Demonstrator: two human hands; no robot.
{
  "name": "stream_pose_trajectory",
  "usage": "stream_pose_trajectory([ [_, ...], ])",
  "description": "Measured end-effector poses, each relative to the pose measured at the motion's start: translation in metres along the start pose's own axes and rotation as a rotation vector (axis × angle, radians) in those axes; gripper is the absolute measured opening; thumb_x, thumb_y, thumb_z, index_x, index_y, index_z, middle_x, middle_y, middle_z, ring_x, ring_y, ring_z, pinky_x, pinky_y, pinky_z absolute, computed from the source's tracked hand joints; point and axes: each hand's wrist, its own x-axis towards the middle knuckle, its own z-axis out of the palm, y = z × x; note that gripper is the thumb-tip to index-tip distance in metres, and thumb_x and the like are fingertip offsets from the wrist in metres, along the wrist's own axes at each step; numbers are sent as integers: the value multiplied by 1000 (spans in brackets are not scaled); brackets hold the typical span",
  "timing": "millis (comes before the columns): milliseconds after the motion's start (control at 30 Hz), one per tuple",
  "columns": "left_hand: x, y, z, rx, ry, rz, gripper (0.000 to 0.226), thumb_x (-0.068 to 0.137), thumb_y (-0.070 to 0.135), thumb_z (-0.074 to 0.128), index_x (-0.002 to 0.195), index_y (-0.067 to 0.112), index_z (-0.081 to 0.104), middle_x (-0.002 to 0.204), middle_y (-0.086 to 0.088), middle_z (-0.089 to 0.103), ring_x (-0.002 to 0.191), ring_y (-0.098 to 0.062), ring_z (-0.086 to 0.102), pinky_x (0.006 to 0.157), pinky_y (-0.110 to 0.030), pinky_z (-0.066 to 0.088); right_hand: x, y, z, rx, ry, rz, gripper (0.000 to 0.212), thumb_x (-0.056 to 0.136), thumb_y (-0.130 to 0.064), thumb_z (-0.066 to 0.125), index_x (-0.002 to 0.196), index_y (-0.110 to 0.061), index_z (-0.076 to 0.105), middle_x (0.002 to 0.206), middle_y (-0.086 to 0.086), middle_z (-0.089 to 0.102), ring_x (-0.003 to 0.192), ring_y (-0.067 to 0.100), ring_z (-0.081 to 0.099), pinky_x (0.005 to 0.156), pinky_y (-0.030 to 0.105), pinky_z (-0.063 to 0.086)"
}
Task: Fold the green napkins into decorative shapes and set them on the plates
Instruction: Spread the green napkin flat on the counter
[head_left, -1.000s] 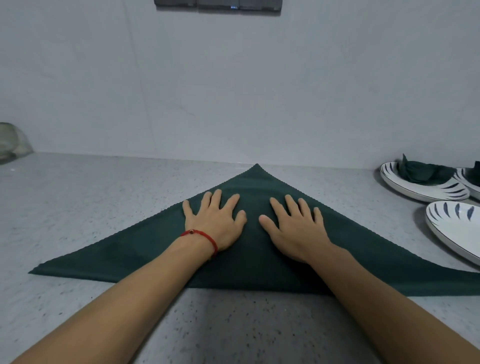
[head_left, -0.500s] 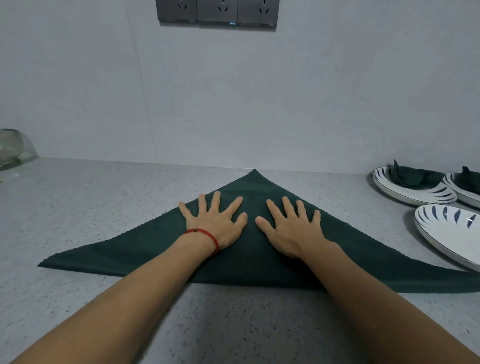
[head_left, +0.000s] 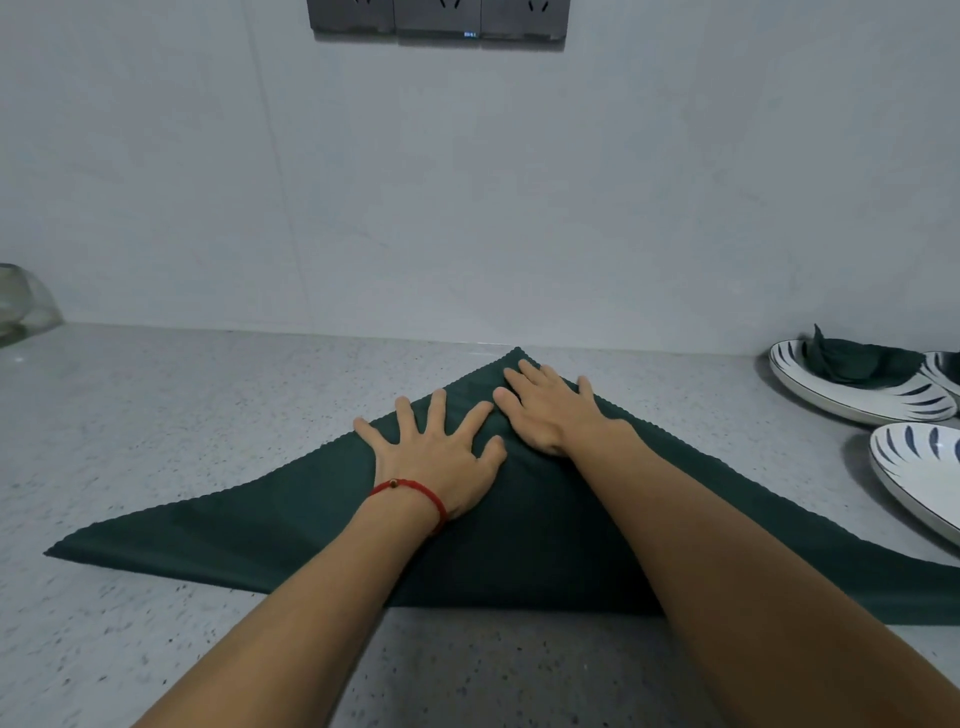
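While the green napkin (head_left: 291, 540) lies on the grey worktop (head_left: 156, 415) as a wide triangle, its tip at twelve o'clock and its long folded edge towards us at six, we press it flat with both palms. Our left hand (head_left: 436, 457) rests with fingers spread and straight near the middle; our right hand (head_left: 550, 410), fingers straight and close together, lies just beside it at one o'clock, nearer the tip. Neither hand grips the cloth. To do this well, we judge that strokes should run from the centre out towards the corners, so no crease is trapped before the next fold. At three o'clock an empty plate (head_left: 914, 478) waits; behind it a second plate (head_left: 831, 389) carries a folded napkin (head_left: 852, 361).
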Motion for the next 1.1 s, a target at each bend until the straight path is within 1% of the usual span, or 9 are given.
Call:
stream_pose_trajectory([
  [100,2,1,-1,0,12,0,56,93,68,6,148,60,-2,167,3,-2,151,-38,-4,104,-79,-6,6,1,6,-9,-22,9,61,106,-49,12,162,-26,6,170,-8,-1,156,18,-3,122,58,-2],
  [467,11,-1,-6,-37,-51,-8,57,92,71,9,147,63,1,168,6,-3,152,-37,-9,105,-78,-9,6,4,1,-1,0,-22,61,106,-51,14,162,-26,8,170,-6,3,156,16,0,123,55,-4],
  [600,12,-2,-6,-54,-67,-7,58,91,72,9,147,64,2,167,8,-3,152,-36,-10,104,-79,-10,-31,0,-11,73,77,-58,58,107,-49,17,160,-25,21,169,-5,11,155,13,5,124,54,-3],
  [700,11,-1,-12,-70,-110,-8,59,92,74,10,149,61,3,168,7,-5,152,-35,-11,105,-79,-11,-84,-6,-15,107,104,-72,56,106,-53,21,155,-29,32,166,-6,21,153,10,11,124,53,3],
  [800,-5,0,-23,-43,19,21,60,96,65,14,154,51,7,168,5,-2,153,-31,-10,109,-76,-9,-136,-12,-18,56,86,-72,54,105,-55,21,151,-32,36,163,-9,26,151,10,17,125,53,6],
  [900,-44,15,-32,-69,184,171,54,102,48,21,154,40,18,166,5,12,153,-24,1,117,-66,2,-166,-11,-16,-25,125,-51,50,106,-51,21,149,-32,37,160,-10,30,150,9,22,123,56,9],
  [1000,-88,24,-21,-101,207,286,56,99,42,13,155,37,20,165,9,18,153,-17,8,120,-56,11,-183,-17,-2,-68,159,-28,47,108,-44,20,150,-29,36,163,-6,26,150,12,20,123,56,11],
  [1067,-97,20,-6,-69,146,282,62,96,46,3,156,39,16,166,11,14,153,-15,7,121,-56,8,-185,-17,14,-79,122,-3,52,108,-45,18,156,-29,25,167,-4,16,154,15,11,123,57,9],
  [1100,-98,18,-1,-71,100,261,59,99,47,7,156,39,14,166,12,10,154,-15,5,122,-56,5,-185,-16,21,-78,97,9,55,107,-46,16,159,-30,16,169,-4,8,155,15,4,124,56,5],
])
